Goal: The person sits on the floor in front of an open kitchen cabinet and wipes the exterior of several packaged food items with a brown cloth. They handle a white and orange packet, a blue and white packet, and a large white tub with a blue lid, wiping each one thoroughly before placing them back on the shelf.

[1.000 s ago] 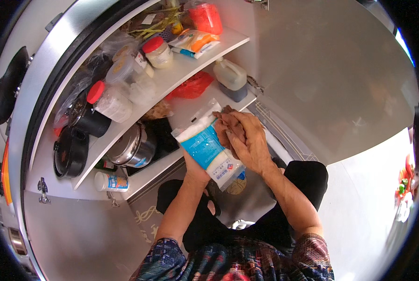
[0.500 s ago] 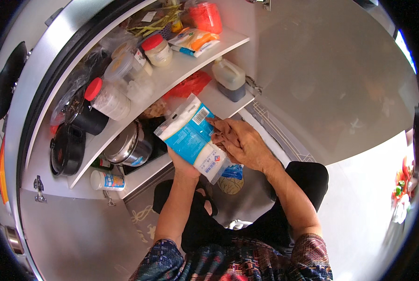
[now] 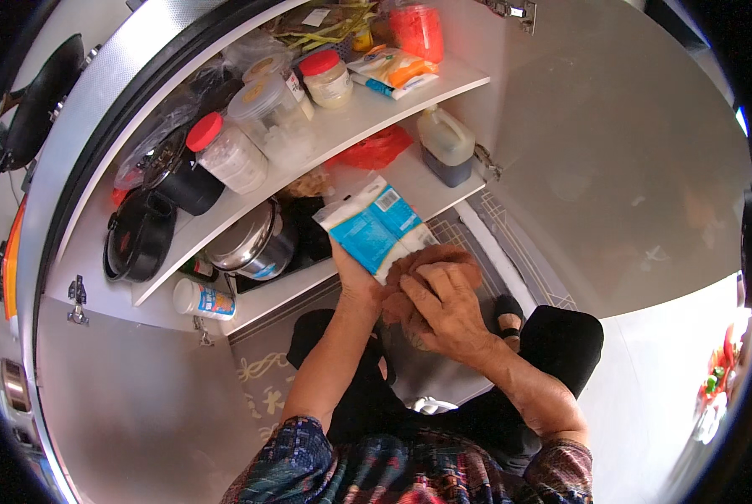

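Note:
My left hand [image 3: 357,273] grips a white and blue plastic packet [image 3: 374,231] from its left side, in front of the cupboard. A brown cloth [image 3: 443,256] is bunched in my right hand [image 3: 450,311], which presses it over the packet's lower right end. That end of the packet is hidden under the cloth. Behind the packet, a red plastic bag [image 3: 374,149] and a jug of dark liquid [image 3: 445,144] stand on the lower shelf.
The upper shelf [image 3: 443,82] carries red-lidded jars [image 3: 326,80], a clear tub [image 3: 267,109], an orange and white packet [image 3: 401,67] and black pots [image 3: 141,235]. Below are a steel pot [image 3: 246,239] and a white bottle [image 3: 203,300]. An open cupboard door [image 3: 611,168] stands at right.
My right hand and the cloth have slid down from the packet's right edge to its lower end, and the cloth is more spread. The view has shifted, so the shelves sit further right.

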A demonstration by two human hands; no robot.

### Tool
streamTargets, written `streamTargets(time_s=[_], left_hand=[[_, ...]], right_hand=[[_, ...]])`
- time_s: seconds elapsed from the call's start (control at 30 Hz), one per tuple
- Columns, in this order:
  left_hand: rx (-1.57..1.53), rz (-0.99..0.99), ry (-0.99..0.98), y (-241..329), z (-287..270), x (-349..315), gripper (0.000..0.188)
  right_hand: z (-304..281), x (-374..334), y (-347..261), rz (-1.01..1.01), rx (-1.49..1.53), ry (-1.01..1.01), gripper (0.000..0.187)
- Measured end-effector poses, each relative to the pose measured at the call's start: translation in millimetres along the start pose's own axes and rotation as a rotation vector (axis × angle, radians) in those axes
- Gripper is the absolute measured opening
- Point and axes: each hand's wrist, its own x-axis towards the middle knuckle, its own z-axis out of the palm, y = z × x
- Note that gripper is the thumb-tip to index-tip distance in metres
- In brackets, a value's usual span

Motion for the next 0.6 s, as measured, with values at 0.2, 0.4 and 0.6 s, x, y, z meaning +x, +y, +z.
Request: streamTargets(time_s=[0.2, 0.4, 0.6], left_hand=[[0.186, -0.126, 0.05, -22, 25, -20, 0.07], [-0.069, -0.343, -0.013, -39, 11, -19, 0.059], [-0.29, -0.175, -0.096, -35, -20, -9, 0.056]], right_hand=[[3, 24, 20, 0.075, 0.009, 0.165, 0.047], [5, 53, 37, 0.21, -0.108, 0.388, 0.041], [10, 48, 14, 0.037, -0.037, 0.034, 0.051]])
